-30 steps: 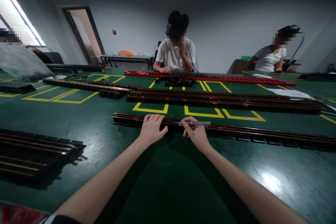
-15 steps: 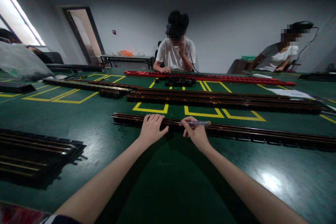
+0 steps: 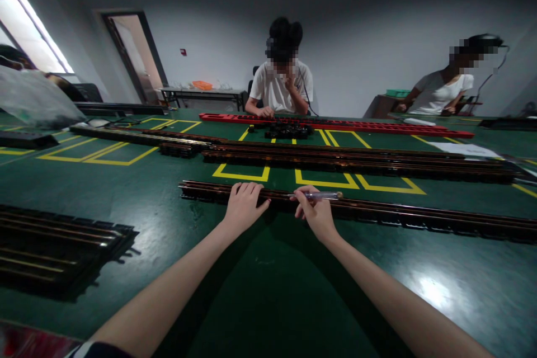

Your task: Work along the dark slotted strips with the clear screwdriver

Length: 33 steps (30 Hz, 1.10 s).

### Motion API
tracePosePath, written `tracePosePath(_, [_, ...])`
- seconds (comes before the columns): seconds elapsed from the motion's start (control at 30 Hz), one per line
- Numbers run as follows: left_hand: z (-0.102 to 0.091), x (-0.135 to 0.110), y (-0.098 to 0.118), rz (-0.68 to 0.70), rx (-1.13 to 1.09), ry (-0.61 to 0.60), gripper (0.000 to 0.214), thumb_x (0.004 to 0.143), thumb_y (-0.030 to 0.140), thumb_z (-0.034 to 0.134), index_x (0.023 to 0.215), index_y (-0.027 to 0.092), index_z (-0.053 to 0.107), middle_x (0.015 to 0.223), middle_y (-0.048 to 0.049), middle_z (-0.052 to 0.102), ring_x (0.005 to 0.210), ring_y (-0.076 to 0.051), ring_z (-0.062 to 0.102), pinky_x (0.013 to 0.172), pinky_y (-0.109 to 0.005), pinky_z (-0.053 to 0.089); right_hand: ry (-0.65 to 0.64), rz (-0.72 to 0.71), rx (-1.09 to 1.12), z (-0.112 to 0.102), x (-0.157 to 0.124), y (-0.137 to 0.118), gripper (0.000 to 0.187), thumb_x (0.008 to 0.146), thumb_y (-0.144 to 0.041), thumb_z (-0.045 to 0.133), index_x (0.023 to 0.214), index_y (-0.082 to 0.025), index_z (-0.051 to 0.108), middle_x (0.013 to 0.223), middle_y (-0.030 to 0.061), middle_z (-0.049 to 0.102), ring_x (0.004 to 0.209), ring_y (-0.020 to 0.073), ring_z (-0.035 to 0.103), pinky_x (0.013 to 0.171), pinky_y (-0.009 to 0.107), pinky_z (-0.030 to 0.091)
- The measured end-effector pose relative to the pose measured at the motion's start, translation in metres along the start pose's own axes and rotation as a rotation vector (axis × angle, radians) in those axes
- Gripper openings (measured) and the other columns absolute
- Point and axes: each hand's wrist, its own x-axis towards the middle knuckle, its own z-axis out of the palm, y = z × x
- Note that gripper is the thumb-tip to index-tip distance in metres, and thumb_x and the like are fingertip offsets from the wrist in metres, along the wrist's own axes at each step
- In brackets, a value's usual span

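A long dark rail with copper-coloured strips [image 3: 394, 213] lies across the green table [image 3: 268, 274] in front of me. My left hand [image 3: 243, 206] rests flat on the rail near its left end, fingers stretched over it. My right hand [image 3: 315, 212] sits just to the right, fingers pinched on a thin clear-handled screwdriver [image 3: 321, 196] that lies along the rail with its tip pointing left.
More long dark rails [image 3: 344, 159] lie further back over yellow floor-style markings. A stack of rails [image 3: 50, 246] sits at my left. A red rail [image 3: 335, 123] and black small parts [image 3: 287, 130] lie before a seated person [image 3: 281, 81]. Another person [image 3: 440, 92] sits at far right.
My right hand and the screwdriver have shifted slightly to the right along the rail. My left hand stays in place. The person at far right has leaned a little to the right.
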Motion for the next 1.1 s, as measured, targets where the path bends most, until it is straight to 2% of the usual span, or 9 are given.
tracePosePath(0.37, [-0.0008,0.0006,0.0018,-0.006,0.008,-0.016,0.036,0.088,0.039,0.045,0.110,0.013,0.059,0.109,-0.0105,0.065,0.103,-0.026,0.056,0.096,-0.045,0.034,0.036,-0.054,-0.030,-0.0015,-0.0008,-0.0019,0.024,0.086,-0.041,0.052,0.079,-0.018,0.053,0.070,0.0016,0.061,0.044,0.0094,0.054,0.039,0.020,0.041])
tracePosePath(0.63, [0.0017,-0.0002,0.0008,-0.020,0.008,0.035,0.031,0.085,0.033,0.048,0.108,0.016,0.060,0.108,-0.0099,0.066,0.104,-0.027,0.055,0.098,-0.047,0.033,-0.005,-0.066,-0.049,-0.0007,-0.0005,-0.0025,0.023,0.086,-0.040,0.053,0.078,-0.018,0.054,0.071,0.0016,0.062,0.044,0.0090,0.054,0.039,0.020,0.040])
tracePosePath(0.9, [0.0057,-0.0021,-0.0011,0.013,0.011,0.075,0.030,0.086,0.021,0.042,0.110,0.016,0.060,0.110,-0.0089,0.064,0.108,-0.026,0.053,0.102,-0.048,0.029,0.004,-0.038,-0.040,0.0001,-0.0002,-0.0018,0.027,0.085,-0.044,0.054,0.080,-0.018,0.056,0.076,0.0034,0.065,0.044,0.0095,0.055,0.039,0.021,0.043])
tracePosePath(1.1, [0.0018,-0.0028,-0.0003,0.014,0.016,0.046,0.040,0.082,0.007,0.038,0.114,0.017,0.059,0.116,-0.0092,0.063,0.112,-0.026,0.052,0.104,-0.047,0.028,-0.028,-0.018,-0.050,0.0003,-0.0007,-0.0037,0.028,0.084,-0.046,0.054,0.082,-0.018,0.056,0.079,0.0047,0.067,0.046,0.0104,0.057,0.040,0.022,0.046])
